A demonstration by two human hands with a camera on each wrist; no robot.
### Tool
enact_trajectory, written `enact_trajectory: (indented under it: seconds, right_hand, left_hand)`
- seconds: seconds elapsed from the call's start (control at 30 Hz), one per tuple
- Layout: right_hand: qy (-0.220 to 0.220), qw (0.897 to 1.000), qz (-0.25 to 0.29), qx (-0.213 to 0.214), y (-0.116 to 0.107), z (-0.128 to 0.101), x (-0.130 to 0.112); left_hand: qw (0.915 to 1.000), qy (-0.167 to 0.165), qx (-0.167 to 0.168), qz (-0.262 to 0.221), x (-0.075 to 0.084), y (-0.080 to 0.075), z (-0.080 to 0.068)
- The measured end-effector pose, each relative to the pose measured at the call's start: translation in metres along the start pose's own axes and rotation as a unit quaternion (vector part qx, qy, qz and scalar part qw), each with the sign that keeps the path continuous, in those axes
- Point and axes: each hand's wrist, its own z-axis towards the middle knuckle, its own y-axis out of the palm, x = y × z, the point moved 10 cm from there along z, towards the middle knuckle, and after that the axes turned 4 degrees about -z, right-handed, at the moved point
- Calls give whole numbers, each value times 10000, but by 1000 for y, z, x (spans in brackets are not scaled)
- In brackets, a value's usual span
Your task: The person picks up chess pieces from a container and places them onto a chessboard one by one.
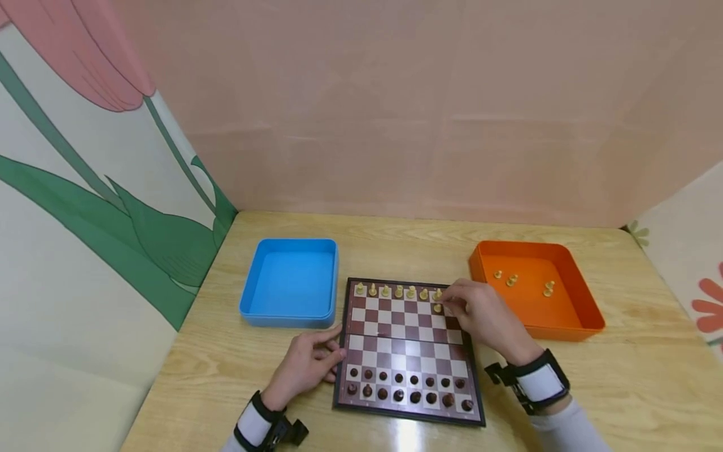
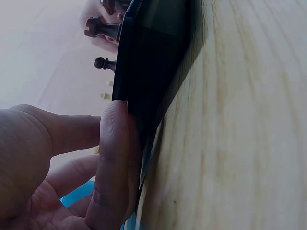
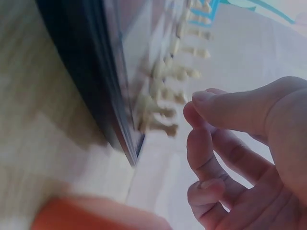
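A small brown-and-white chessboard [image 1: 403, 333] lies on the wooden table. Cream pieces [image 1: 398, 291] line its far row, and one cream pawn [image 1: 437, 307] stands a square nearer. Dark pieces [image 1: 407, 389] fill the two near rows. My right hand [image 1: 450, 304] hovers at the board's far right corner, right by that pawn. In the right wrist view the right hand [image 3: 195, 106] shows thumb and forefinger close together with nothing between them, a little apart from the cream pieces [image 3: 160, 112]. My left hand [image 1: 333, 351] lies on the table with straight fingers [image 2: 112, 163] against the board's left edge [image 2: 148, 62].
A blue tray [image 1: 282, 314] stands left of the board's far end. To the right, an orange tray [image 1: 556, 329] holds several cream pieces [image 1: 511, 279]. Pink and flower-printed screens wall in the table on three sides.
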Motion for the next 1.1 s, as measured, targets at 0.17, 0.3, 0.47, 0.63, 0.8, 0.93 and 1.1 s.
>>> enact_trajectory:
  seconds: [0.17,0.3,0.47,0.63,0.8,0.93,1.1]
  right_hand:
    - [58,9996,-31,277,-21,-2,11]
    - [-9,9980,-107,628,-39,-5,26]
    - [-16,9949,-252,975,-55,-12,48]
    - [198,9955,-260,893,-58,-18,70]
    - [675,9959,-218,564,-56,-22,91]
    - [1065,9937,-127,315,-54,-25,106]
    - [1508,9879,-299,191,-54,-31,129]
  left_hand:
    - [10000,-26,20,-8,0,0,0]
    - [10000,0,39,-18,1,0,0]
    - [10000,6,47,-30,1,0,0]
    - [10000,-25,56,-32,1,0,0]
    - [10000,-47,54,-45,0,0,-1]
    - [10000,-14,55,-26,1,0,-1]
    - [10000,21,48,17,1,-1,0]
